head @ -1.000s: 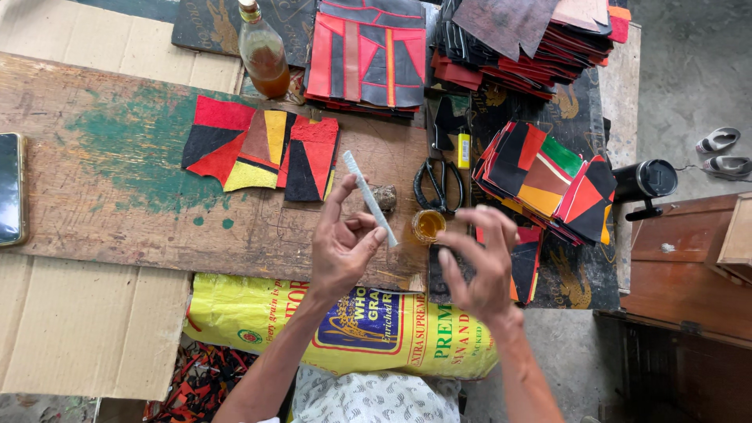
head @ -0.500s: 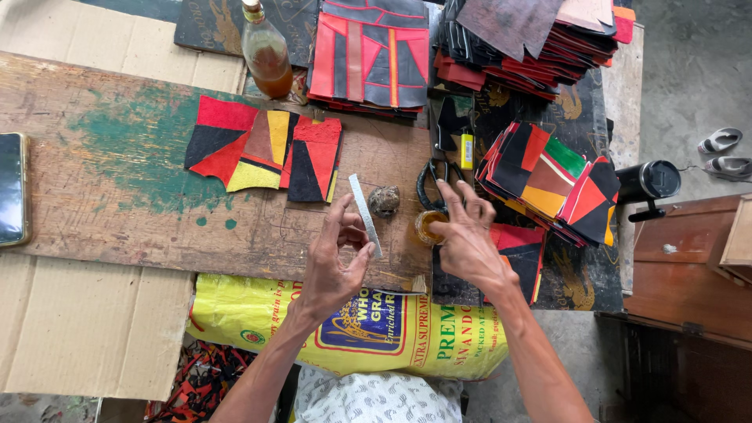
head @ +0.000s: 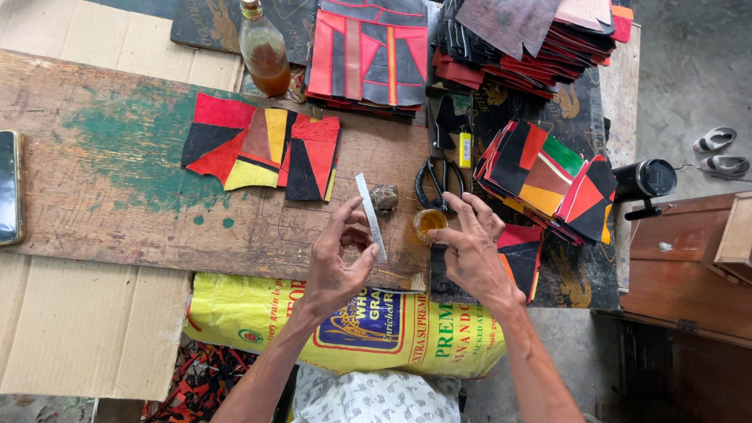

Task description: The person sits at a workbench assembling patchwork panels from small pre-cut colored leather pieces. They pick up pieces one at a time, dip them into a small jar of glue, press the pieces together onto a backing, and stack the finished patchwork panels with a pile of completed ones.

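Observation:
My left hand pinches a thin pale strip between thumb and fingers, holding it upright over the worn wooden board. My right hand hovers with fingers spread, fingertips touching a small round cup of amber liquid. A small brown lump lies just beyond the strip. Black scissors lie behind the cup. Pieced patches of red, black and yellow lie on the board to the left.
Stacks of patchwork pieces sit at the back, back right and right. A bottle of amber liquid stands at the back. A phone lies far left. A yellow sack covers my lap. A black flask stands right.
My right hand moved forward and left from near the board's edge to the small cup. My left hand shifted slightly, keeping the strip pinched and tilting it more upright.

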### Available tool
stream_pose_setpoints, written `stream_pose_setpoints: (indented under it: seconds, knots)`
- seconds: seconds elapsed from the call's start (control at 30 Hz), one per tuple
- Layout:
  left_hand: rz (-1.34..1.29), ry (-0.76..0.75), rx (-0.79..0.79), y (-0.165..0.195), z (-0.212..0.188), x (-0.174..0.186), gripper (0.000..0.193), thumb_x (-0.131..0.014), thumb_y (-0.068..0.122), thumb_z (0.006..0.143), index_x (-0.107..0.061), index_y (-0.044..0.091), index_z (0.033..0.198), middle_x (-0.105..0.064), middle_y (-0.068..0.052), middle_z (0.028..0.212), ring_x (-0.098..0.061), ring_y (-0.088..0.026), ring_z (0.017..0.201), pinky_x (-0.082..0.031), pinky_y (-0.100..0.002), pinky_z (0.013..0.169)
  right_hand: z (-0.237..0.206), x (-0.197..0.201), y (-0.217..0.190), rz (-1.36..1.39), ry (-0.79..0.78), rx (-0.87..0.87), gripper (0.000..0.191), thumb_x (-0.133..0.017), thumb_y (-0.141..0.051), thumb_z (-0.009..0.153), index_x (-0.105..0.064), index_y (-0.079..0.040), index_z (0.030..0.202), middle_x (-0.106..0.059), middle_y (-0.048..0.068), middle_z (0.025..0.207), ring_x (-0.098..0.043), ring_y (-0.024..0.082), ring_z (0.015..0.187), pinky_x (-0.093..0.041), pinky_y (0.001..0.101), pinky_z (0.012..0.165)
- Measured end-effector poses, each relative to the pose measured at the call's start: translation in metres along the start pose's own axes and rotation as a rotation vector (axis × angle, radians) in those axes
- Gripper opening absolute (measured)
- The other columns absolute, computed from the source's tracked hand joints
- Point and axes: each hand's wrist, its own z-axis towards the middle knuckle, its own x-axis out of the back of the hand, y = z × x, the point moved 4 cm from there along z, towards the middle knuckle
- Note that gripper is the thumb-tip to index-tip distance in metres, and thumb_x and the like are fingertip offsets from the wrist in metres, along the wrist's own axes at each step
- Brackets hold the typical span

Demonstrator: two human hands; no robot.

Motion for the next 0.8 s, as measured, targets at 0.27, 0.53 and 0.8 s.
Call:
stream_pose_setpoints:
  seconds: [0.27, 0.53, 0.8]
  knots:
    - [-0.208, 0.017, 0.001, 0.000, 0.000, -0.005, 0.061, -0.071, -0.013, 0.088, -0.052, 0.000, 0.144, -0.054, -0.014, 0.135, -0.067, -0.015, 0.100, -0.061, -0.029, 0.090, -0.005, 0.017, -0.014, 0.066, 0.100, 0.004, 0.038, -0.063, 0.011, 0.065, -0.078, -0.017, 0.085, -0.055, 0.008, 0.147, -0.042, 0.034, 0.142, -0.029, 0.0466, 0.115]
    - [-0.598, 0.314, 0.047, 0.004, 0.007, -0.049, 0.068, -0.066, -0.012, 0.091, -0.034, -0.006, 0.150, -0.052, -0.016, 0.139, -0.066, -0.011, 0.099, -0.060, -0.022, 0.085, -0.020, -0.010, -0.052, 1.120, 0.404, -0.311, 0.062, -0.067, 0.009, 0.088, -0.043, -0.003, 0.144, -0.059, 0.008, 0.115, -0.058, 0.014, 0.109, -0.050, 0.0304, 0.098]
    - [-0.614, 0.299, 0.035, 0.005, 0.003, -0.066, 0.069, -0.067, -0.011, 0.092, -0.032, -0.005, 0.150, -0.051, -0.015, 0.138, -0.066, -0.012, 0.100, -0.059, -0.023, 0.086, -0.019, -0.020, -0.047, 1.275, 0.530, -0.349, 0.063, -0.069, 0.009, 0.092, -0.041, -0.002, 0.147, -0.062, 0.006, 0.105, -0.060, 0.010, 0.098, -0.052, 0.0247, 0.089]
